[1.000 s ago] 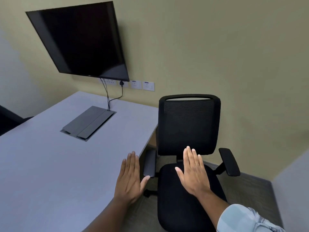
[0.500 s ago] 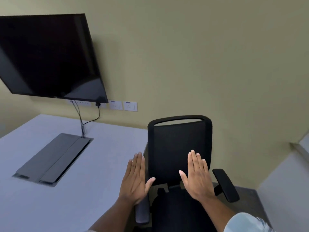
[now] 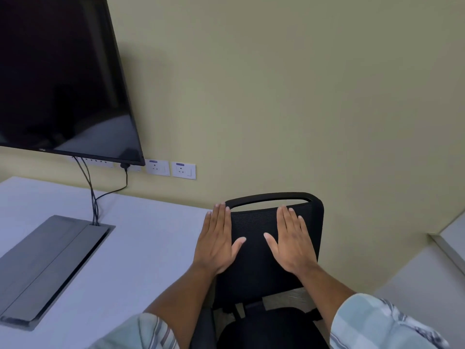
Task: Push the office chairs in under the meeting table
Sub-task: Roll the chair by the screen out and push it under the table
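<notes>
The task looks to be at an early step. One black office chair (image 3: 271, 248) stands at the right side of the meeting table (image 3: 141, 248), close to the green wall, and its seat, low in the picture, is beside the table edge and not under it — so I judge that this chair is not yet pushed in. It seems to face sideways along the table rather than toward it, so it probably needs to be turned before it can roll under. Other chairs are not in view here, so how many are left I cannot say.

Both arms reach forward from striped light sleeves. The left hand (image 3: 216, 243) is flat, fingers straight and together, thumb spread toward the middle; it lies over the left edge of the mesh backrest, with the fingertips near the top bar. The right hand (image 3: 293, 245) mirrors it on the right part of the backrest. Neither hand closes on anything — both are open, palms turned to the mesh. Whether the palms already press on the backrest or are just before it, I cannot tell from this one view.
</notes>
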A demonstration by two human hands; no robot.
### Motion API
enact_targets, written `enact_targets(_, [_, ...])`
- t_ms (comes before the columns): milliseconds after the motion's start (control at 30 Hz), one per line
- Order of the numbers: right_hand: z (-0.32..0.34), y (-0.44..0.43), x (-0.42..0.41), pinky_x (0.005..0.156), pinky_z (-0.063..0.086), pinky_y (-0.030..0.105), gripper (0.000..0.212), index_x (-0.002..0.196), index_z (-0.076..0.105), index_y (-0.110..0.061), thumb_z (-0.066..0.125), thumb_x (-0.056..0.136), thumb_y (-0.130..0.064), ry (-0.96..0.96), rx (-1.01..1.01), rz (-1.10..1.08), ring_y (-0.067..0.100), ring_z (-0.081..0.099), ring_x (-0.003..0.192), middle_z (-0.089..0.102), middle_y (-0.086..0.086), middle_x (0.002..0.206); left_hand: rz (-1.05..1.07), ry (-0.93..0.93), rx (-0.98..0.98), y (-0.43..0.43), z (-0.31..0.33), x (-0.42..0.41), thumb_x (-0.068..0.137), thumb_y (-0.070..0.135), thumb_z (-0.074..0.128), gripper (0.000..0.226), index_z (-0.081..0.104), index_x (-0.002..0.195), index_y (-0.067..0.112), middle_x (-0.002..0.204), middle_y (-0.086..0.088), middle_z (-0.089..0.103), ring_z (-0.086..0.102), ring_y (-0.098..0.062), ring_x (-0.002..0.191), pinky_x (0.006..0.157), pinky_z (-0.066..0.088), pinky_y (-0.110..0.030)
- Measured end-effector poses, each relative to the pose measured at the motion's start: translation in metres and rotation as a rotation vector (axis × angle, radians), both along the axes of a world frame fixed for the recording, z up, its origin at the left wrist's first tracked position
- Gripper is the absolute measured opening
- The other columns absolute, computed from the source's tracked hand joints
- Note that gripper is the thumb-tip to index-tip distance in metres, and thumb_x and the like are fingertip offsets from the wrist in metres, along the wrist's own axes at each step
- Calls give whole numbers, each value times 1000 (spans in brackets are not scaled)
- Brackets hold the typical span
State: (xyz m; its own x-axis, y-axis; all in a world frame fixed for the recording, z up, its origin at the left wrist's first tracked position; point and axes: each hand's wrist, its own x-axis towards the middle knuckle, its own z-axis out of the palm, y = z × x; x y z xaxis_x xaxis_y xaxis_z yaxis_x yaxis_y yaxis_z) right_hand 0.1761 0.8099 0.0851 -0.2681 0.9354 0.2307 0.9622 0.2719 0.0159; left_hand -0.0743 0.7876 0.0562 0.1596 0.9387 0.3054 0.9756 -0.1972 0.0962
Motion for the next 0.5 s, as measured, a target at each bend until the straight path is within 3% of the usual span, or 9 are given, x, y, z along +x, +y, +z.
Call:
enact_targets(200, [0,44,-6,136,4,48,87,171,-1,-9,16,108,-67,-35,-52,60,28,1,167,-1,11,181,14,24,-100,49,7,8,105,70,6,94,-8,168,2,176,-17,-16,-21,-28,162,130,-17,-41])
enact_targets(367, [-10,77,-16,136,2,49,85,171,-8,-9,19,111,-64,-25,-118,56,27,-9,167,-10,12,181,-45,12,-312,83,5,8,108,70,19,94,-10,168,5,177,-14,-18,-18,-26,164,132,-11,-40])
enact_targets(500, [-15,103,-26,135,4,53,82,171,-6,-9,20,112,-60,-17,-166,49,29,-9,167,-7,13,181,-39,4,-359,106,8,5,108,70,22,94,-7,169,4,179,-15,-12,-11,-28,165,134,-4,-41])
